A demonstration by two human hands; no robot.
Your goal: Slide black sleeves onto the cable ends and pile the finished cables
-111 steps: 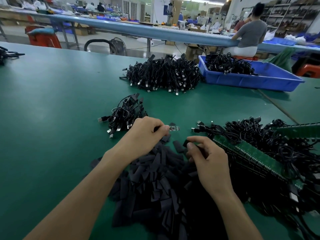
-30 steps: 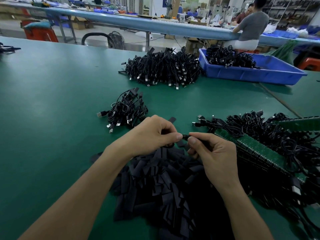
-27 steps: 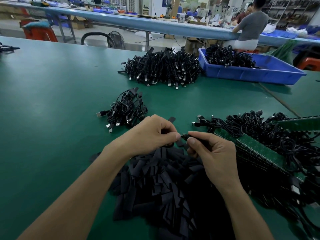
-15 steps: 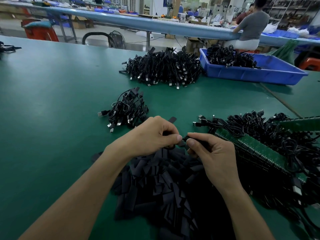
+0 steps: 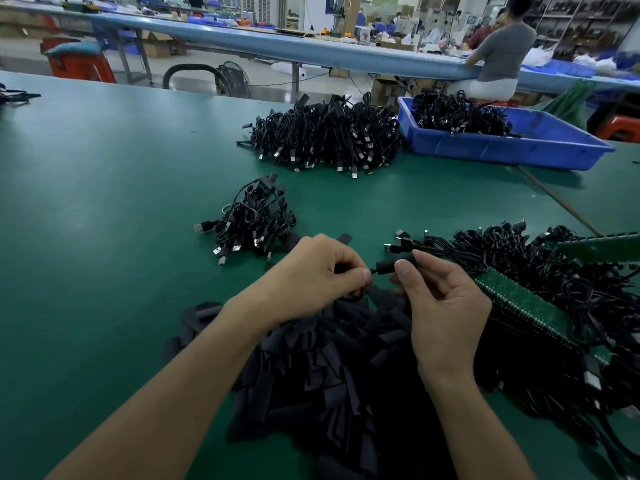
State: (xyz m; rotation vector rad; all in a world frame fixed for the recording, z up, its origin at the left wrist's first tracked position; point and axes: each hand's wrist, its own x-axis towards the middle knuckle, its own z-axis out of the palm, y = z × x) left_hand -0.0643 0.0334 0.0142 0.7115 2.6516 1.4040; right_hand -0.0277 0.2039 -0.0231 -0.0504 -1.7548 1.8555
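A heap of loose black sleeves lies on the green table in front of me. Above its far edge my left hand pinches the thin black cable end, most of it hidden in my fingers. My right hand pinches a black sleeve between thumb and forefinger, with the cable running into its left end. A small pile of cables with sleeves lies just beyond my left hand. To the right a tangle of cables lies attached to green circuit boards.
A large heap of black cables lies farther back at centre. A blue plastic bin with more cables stands at the back right. A person sits at a long blue bench beyond the table. A few cables lie at the far left edge.
My hands came together over the sleeve heap. The sleeve now shows between my fingertips with the cable entering it. The hands have drawn slightly apart in the last half second.
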